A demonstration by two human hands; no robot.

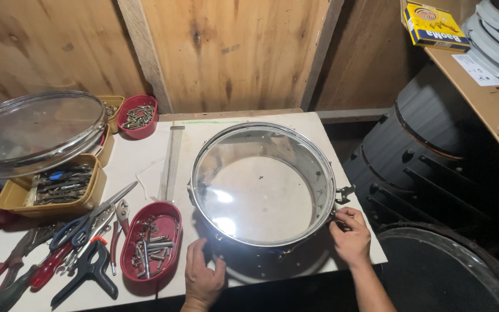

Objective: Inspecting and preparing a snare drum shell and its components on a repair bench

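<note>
- While your left hand (202,278) rests flat-fingered against the shallow chrome snare drum with its clear head (262,190) at frame centre, your right hand (350,236) pinches its rim hardware.
- Seemingly you're tightening lugs; work evenly round.
- Red oval tray of bolts (150,242) sits lower left.

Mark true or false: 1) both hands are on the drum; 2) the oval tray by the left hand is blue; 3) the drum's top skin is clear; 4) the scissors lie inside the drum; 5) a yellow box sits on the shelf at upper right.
1) True: the left hand rests at the near edge of the drum and the right hand at its right edge.
2) False: the oval tray is red and holds metal bolts.
3) True: the table shows through it.
4) False: the scissors lie on the table left of the tray.
5) True: the yellow box.
</note>
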